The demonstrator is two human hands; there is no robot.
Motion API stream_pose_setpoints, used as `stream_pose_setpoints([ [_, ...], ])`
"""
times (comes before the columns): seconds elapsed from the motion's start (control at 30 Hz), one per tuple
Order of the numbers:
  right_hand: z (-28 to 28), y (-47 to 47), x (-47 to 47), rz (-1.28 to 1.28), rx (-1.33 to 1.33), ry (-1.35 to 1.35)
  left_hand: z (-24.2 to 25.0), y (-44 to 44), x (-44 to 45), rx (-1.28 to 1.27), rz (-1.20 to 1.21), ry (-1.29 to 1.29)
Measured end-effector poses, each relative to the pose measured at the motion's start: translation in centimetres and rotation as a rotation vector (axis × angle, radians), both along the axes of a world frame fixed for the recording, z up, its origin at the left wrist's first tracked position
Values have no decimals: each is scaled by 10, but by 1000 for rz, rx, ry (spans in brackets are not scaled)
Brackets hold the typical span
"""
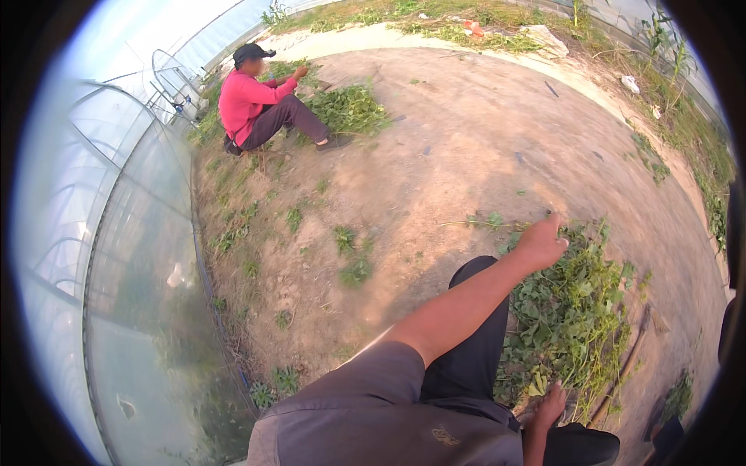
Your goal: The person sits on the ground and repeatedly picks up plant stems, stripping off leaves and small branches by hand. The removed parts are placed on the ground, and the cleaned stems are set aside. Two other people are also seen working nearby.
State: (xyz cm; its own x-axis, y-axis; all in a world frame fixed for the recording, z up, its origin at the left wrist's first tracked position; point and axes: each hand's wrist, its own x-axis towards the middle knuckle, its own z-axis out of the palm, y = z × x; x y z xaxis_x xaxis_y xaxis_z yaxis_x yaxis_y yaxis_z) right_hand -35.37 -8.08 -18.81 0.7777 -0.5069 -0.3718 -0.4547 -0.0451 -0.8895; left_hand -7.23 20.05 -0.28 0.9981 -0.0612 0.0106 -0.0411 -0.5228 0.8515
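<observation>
My left hand (542,242) reaches out over the far end of a heap of cut leafy green vines (565,309). A thin vine stem (484,222) runs sideways behind its fingers; whether they grip it is unclear. Low by my knees, my right hand (551,405) is at the near edge of the heap, beside a yellowish leaf (537,384). Its fingers are partly hidden, and any hold on a stem cannot be made out. The heap lies on bare soil between my dark-trousered legs and a long wooden handle (623,364).
A person (253,105) in a pink top and dark cap sits on a low stool by another vine pile (349,108). Plastic greenhouse sheeting (145,291) rises along the left. Small weeds (344,239) dot the soil. At the lower right edge is a dark, partly visible shape (667,437).
</observation>
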Motion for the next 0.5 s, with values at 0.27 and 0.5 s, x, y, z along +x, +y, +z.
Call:
stream_pose_setpoints([
  [0.27, -5, -3, -1, -23, 39, -43, 1, 1, 0, -49, 21, -13],
  [0.5, -37, -21, -6, -58, 9, -72, -11, 6, 12, -218, 209, -88],
])
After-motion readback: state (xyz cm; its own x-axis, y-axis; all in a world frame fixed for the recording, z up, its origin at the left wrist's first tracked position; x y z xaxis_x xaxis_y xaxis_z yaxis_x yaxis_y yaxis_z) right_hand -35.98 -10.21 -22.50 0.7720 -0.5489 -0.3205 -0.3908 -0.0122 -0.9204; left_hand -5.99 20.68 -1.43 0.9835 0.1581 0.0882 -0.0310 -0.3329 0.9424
